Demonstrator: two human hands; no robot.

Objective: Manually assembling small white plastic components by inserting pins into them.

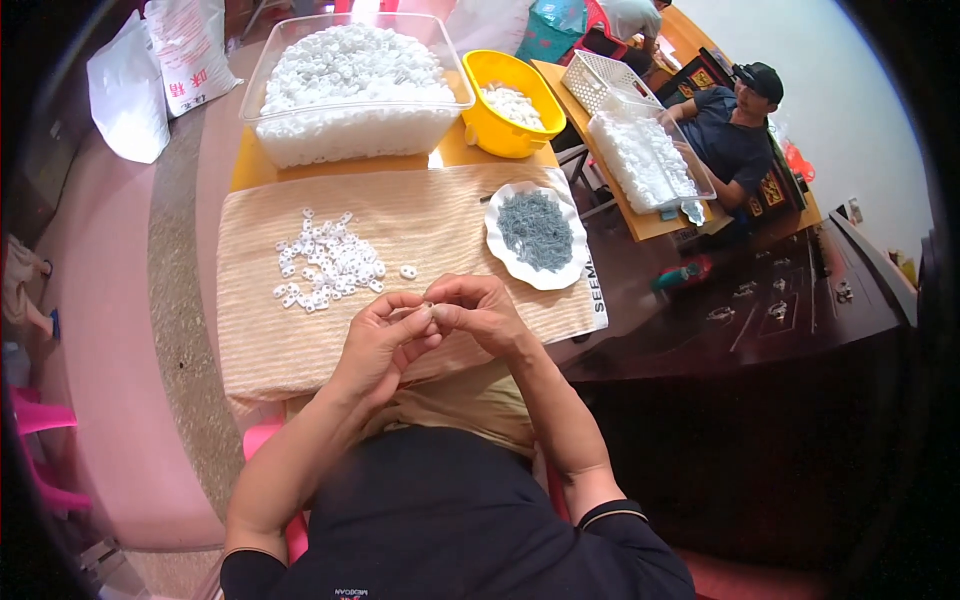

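My left hand (382, 340) and my right hand (484, 314) meet over the front part of the table, thumbs and forefingers pinched together. Whatever sits between the fingertips is tiny and mostly covered. Just beyond them lies a single small white plastic piece (408, 272) with holes. Farther left, a loose pile of the same white pieces (328, 262) spreads over the striped cloth (255, 345). On the right, a white scalloped plate (497, 243) carries a heap of small dark grey slender parts (537, 230).
Behind the cloth stand a big clear tub (350, 112) full of white pieces and a yellow basin (480, 130) with more. A co-worker (735, 130) sits at another table on the right, beside a clear bin (645, 165). White sacks (128, 100) stand at the far left.
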